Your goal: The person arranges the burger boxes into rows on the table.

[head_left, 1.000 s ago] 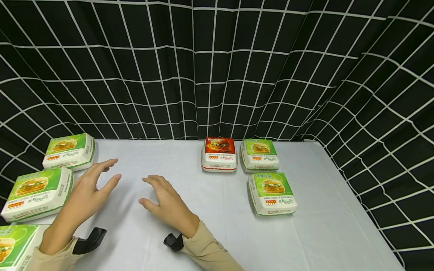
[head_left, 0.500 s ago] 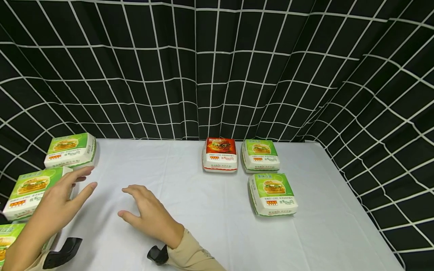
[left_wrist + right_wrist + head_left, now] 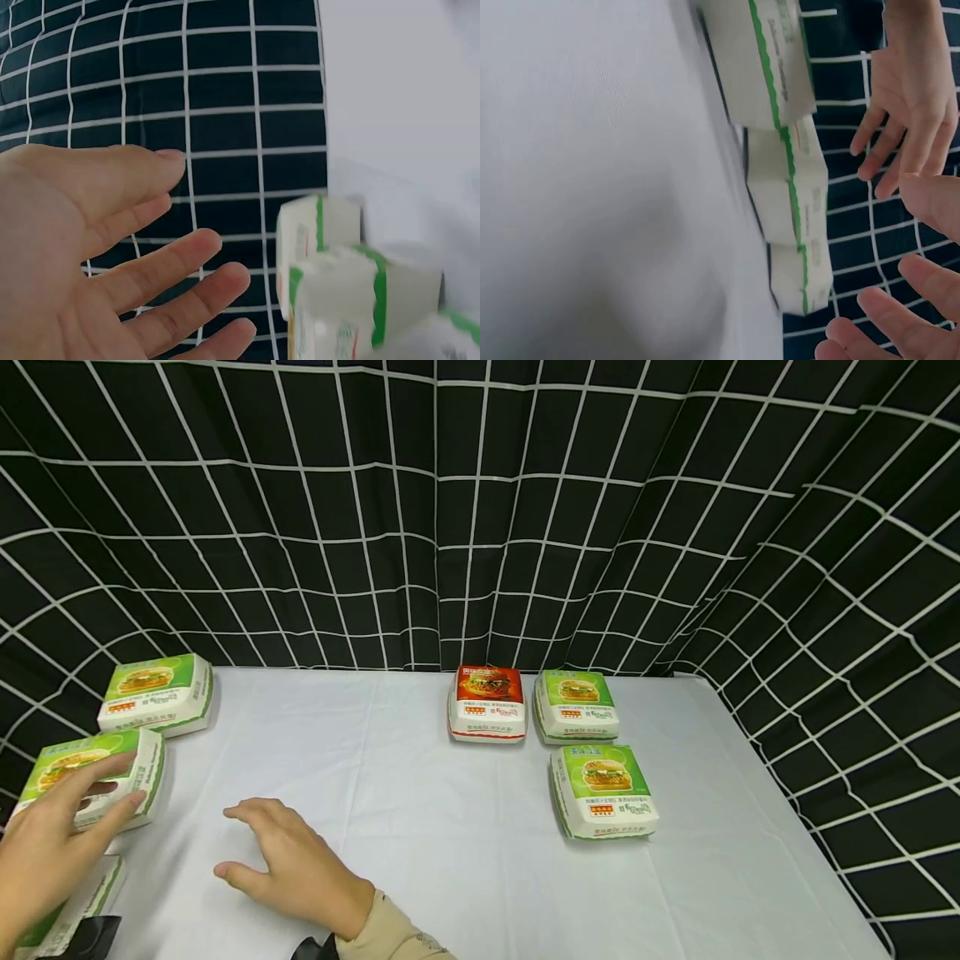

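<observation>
Three green-and-white burger boxes form a column along the table's left side: a far box (image 3: pixel 156 697), a middle box (image 3: pixel 146 781) and a near box (image 3: pixel 86 906). My left hand (image 3: pixel 56 843) hovers above the middle and near ones, partly covering both, its fingers spread with nothing in them. To the right of the column, over the white cloth, my right hand (image 3: pixel 296 868) is raised with thumb and fingers apart. In the right wrist view both the left hand (image 3: pixel 915 97) and the right hand (image 3: pixel 907 322) appear beside the box row (image 3: pixel 784 180), holding nothing.
A red burger box (image 3: pixel 487 703) stands at the back centre with a green box (image 3: pixel 576 706) beside it. Another green box (image 3: pixel 603 793) sits in front of that one. A black curtain with a white grid (image 3: pixel 480 510) borders the white table (image 3: pixel 420 810).
Both hands have moved left and toward the near edge. The left hand has passed from beside the left column to over its boxes. The boxes stay in place.
</observation>
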Available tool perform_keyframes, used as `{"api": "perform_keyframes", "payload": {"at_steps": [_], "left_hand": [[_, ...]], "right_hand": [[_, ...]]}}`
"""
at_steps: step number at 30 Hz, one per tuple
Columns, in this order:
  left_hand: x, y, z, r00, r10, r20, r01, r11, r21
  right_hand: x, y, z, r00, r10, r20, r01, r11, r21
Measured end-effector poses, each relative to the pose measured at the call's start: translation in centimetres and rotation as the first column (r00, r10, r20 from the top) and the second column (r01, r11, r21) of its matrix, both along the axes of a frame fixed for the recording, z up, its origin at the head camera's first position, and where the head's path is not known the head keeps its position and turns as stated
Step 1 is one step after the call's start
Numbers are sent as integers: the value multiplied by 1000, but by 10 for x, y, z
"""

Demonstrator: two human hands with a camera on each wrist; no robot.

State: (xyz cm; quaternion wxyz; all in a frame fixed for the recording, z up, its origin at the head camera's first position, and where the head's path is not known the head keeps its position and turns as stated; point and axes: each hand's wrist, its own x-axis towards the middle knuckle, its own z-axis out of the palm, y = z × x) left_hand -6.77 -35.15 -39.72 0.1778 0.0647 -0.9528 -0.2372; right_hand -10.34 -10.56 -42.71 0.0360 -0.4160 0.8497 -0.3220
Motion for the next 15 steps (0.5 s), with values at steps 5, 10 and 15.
{"api": "perform_keyframes", "payload": {"at_steps": [5,10,15], "left_hand": [[5,-17,-19,994,0,-112,3,1000,23],[9,-54,-52,981,48,-189,-39,998,51],[12,-93,-86,964,132,-229,-115,990,86]], "right_hand": [[5,-8,-1,1000,16,-6,-16,999,28],[10,-15,-3,999,37,11,-37,997,65],[16,-23,-8,998,65,15,-66,993,102]]}}
